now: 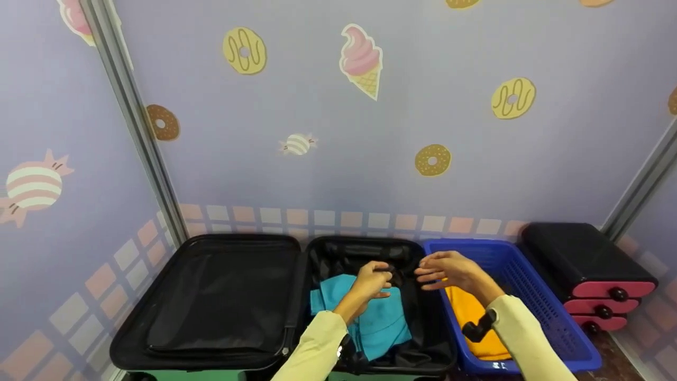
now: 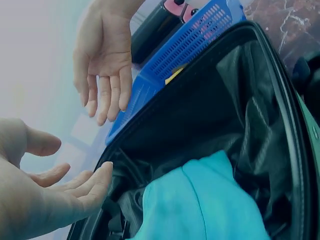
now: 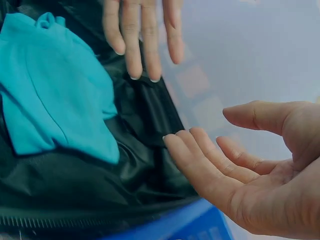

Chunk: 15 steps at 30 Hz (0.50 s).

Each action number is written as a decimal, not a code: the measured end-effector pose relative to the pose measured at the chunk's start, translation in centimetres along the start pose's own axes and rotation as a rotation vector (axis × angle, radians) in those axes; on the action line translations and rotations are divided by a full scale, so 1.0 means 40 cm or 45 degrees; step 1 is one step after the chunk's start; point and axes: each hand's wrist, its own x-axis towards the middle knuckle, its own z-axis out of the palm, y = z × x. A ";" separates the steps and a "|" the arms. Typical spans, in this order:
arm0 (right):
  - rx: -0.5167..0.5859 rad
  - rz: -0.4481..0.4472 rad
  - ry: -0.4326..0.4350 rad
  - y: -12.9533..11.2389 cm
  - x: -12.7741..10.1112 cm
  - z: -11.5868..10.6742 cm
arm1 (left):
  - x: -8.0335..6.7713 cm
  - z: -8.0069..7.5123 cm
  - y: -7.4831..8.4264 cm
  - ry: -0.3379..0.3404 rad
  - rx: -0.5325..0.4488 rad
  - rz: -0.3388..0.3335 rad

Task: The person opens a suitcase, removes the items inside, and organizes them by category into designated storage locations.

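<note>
While poised near teal cloth [image 1: 381, 323] with left fingers [image 2: 97, 187] and right fingers [image 3: 200, 172] loosely parted (nothing held), liable to rumple it by careless brushing.

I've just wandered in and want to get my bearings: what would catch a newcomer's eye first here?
Probably the turquoise cloth, lying in the right half of the open, black-lined suitcase, with the left hand and right hand raised nearby, apart and empty. Right of the suitcase, a blue basket holds a vivid orange cloth. Behind, a pink ice-cream cone decorates the lilac wall.
</note>
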 end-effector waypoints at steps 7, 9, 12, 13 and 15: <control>-0.046 0.008 0.041 0.006 0.036 0.078 | -0.006 -0.046 -0.018 0.103 0.042 0.021; -0.087 0.010 0.060 0.012 0.044 0.101 | -0.008 -0.062 -0.024 0.152 0.067 0.028; -0.153 0.042 0.120 0.023 0.054 0.135 | -0.012 -0.088 -0.031 0.230 0.136 0.035; -0.169 0.056 0.137 0.027 0.058 0.145 | -0.014 -0.096 -0.034 0.248 0.164 0.031; -0.196 0.088 0.159 0.035 0.064 0.162 | -0.020 -0.111 -0.041 0.274 0.233 0.016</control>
